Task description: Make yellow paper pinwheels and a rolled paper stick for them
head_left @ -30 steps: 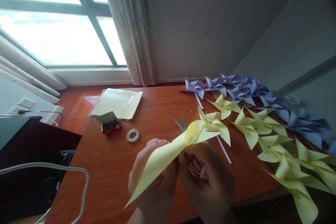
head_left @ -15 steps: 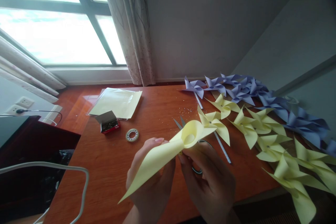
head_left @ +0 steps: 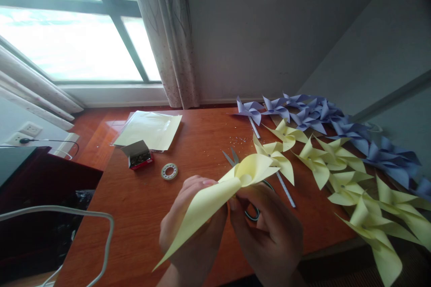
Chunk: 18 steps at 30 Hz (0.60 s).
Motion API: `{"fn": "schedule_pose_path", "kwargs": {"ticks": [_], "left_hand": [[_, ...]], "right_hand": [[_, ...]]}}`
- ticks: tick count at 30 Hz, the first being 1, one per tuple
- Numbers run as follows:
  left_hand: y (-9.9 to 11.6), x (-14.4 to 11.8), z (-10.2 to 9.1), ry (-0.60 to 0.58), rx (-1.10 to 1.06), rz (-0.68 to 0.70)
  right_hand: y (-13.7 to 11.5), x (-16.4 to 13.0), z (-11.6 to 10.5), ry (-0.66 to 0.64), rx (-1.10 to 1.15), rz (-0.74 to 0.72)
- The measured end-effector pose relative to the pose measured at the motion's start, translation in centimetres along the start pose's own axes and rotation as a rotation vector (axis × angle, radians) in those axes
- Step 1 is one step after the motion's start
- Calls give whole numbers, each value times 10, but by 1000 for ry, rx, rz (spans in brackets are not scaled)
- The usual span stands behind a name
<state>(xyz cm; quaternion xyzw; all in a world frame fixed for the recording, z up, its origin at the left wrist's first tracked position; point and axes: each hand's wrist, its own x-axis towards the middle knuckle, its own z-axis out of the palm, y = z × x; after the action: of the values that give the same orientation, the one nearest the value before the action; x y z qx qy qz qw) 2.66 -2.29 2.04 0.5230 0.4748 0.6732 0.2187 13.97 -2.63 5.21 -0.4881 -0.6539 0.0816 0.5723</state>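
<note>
A yellow paper pinwheel (head_left: 205, 206) is held up above the table's front part, its blades curled and one long point hanging toward the lower left. My left hand (head_left: 193, 228) is closed on it from behind and below, its fingers partly hidden by the paper. My right hand (head_left: 267, 228) pinches at the underside near the pinwheel's centre; what lies between those fingertips is hidden. Behind the right hand, scissors (head_left: 235, 158) lie on the table with blades apart, their handles partly covered.
On the wooden table (head_left: 134, 219) are a roll of tape (head_left: 169, 171), a small red box (head_left: 140, 159) of metal pieces and a stack of yellow paper (head_left: 148, 130). Several yellow pinwheels (head_left: 314, 163) and purple pinwheels (head_left: 308, 119) cover the right side. A white cable (head_left: 67, 210) arches at left.
The pinwheel has tilted slightly, so its centre shows at a flatter angle. Both hands stay in nearly the same place, still gripping it.
</note>
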Motion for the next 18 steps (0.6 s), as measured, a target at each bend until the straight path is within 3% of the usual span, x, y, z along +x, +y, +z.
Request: {"fn": "schedule_pose_path", "kwargs": {"ticks": [18], "left_hand": [[3,-1,3,31,72,-17]], "right_hand": [[2,0,3,22,-19,-47]]}}
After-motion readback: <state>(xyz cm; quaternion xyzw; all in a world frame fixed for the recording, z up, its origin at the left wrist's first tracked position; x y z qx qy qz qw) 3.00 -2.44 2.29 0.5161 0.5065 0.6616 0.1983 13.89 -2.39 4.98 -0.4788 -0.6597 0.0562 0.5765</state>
